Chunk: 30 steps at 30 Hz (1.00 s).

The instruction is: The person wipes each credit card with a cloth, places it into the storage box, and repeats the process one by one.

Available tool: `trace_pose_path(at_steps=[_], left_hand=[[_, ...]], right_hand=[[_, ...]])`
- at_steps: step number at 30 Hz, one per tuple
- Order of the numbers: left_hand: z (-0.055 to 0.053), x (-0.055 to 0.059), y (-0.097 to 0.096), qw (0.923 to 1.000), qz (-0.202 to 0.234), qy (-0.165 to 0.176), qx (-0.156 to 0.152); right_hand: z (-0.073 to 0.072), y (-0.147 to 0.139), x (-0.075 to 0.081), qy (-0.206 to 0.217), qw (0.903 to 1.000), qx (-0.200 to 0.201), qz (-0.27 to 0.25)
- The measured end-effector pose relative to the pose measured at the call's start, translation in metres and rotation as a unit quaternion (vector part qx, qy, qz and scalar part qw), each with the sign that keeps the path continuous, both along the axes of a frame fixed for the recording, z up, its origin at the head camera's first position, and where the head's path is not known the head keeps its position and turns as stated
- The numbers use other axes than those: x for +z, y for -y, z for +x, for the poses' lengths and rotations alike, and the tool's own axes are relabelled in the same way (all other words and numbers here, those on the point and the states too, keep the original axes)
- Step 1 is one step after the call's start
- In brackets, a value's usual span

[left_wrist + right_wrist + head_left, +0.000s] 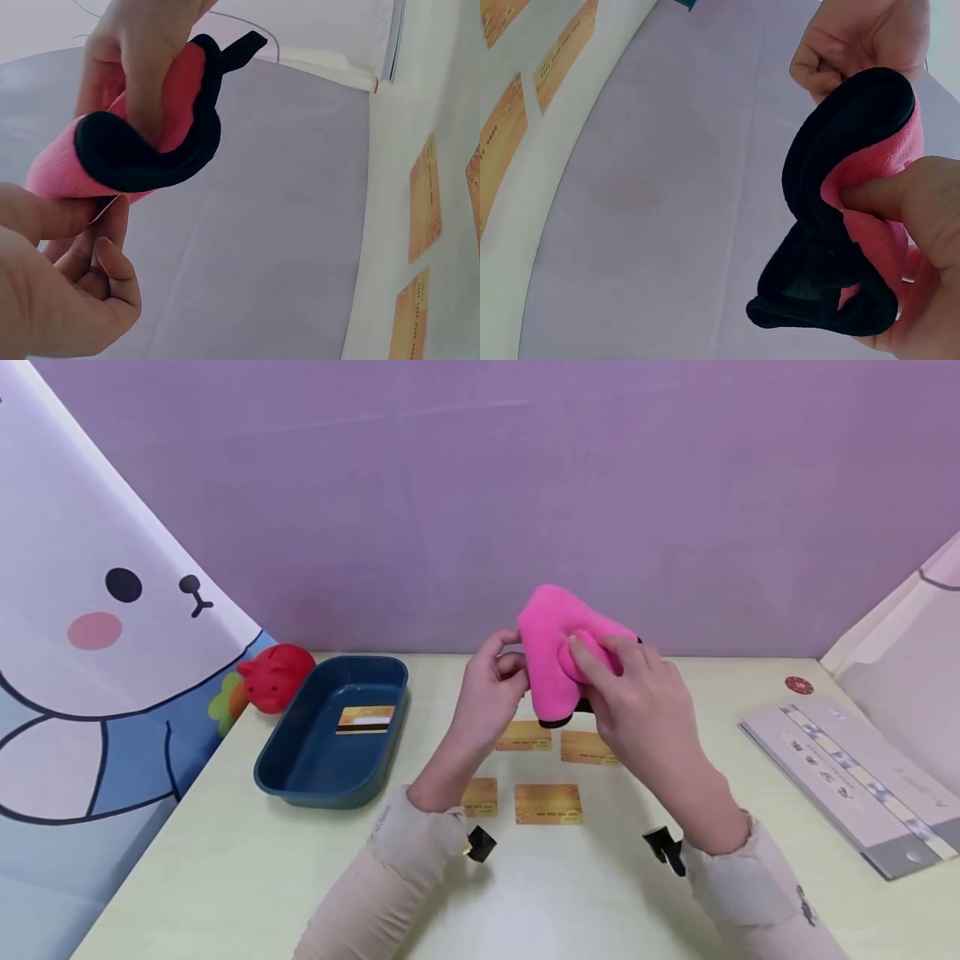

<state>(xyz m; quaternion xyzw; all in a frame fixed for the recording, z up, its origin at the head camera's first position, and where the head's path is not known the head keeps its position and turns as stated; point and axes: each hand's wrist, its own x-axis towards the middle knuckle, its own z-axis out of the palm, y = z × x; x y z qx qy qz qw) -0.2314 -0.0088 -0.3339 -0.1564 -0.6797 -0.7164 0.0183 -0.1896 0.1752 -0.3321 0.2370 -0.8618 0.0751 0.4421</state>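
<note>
A soft pink fabric pouch with black edging [551,652] is held up above the table. My right hand [648,714] grips it from the right, its thumb pressed into the pink side, which folds inward in the right wrist view. My left hand [487,693] pinches near its left edge; in the left wrist view a thin pale edge [105,210] shows between thumb and finger, and I cannot tell what it belongs to. A black strap [244,51] sticks out from the rim. Gold cards lie on the table below, including one card [548,804] nearest me.
A dark blue tray [273,768] stands at the left, holding one gold card [365,720] with a black stripe. Behind it is a red piggy bank [277,677]. At the right lie a grey-white folder or box [847,777] and a red chip [799,685]. A purple backdrop [450,527] stands behind.
</note>
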Motion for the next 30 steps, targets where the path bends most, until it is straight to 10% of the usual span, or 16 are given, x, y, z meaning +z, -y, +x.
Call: trace_pose_path(at_steps=[20, 30], left_hand=[[-0.007, 0.009, 0.027, 0.9986, 0.048, -0.020, -0.008], [-0.013, -0.003, 0.015, 0.9997, 0.005, -0.022, -0.007]], right_hand=[[-0.010, -0.047, 0.010, 0.052, 0.9885, -0.100, -0.100], [-0.001, -0.009, 0.015, -0.071, 0.9875, 0.039, -0.135]])
